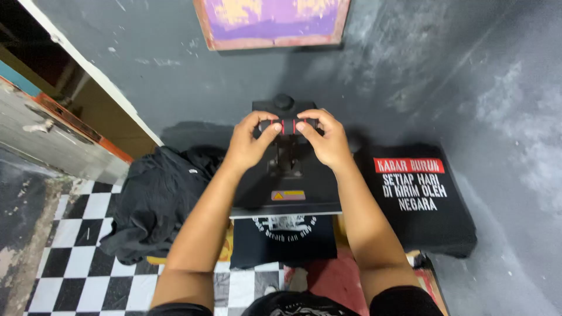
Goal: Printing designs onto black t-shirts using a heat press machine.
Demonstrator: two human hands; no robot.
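Note:
A black heat press stands in front of me, its upper plate lowered over a black shirt with a white round print. The shirt's lower part sticks out from under the plate. My left hand and my right hand both grip the press handle, a black bar with red rings, one hand at each end.
A heap of black clothes lies left of the press. A stack of folded black shirts with red and white print sits to the right. A framed purple screen leans on the dark wall. Black and white checkered floor is at lower left.

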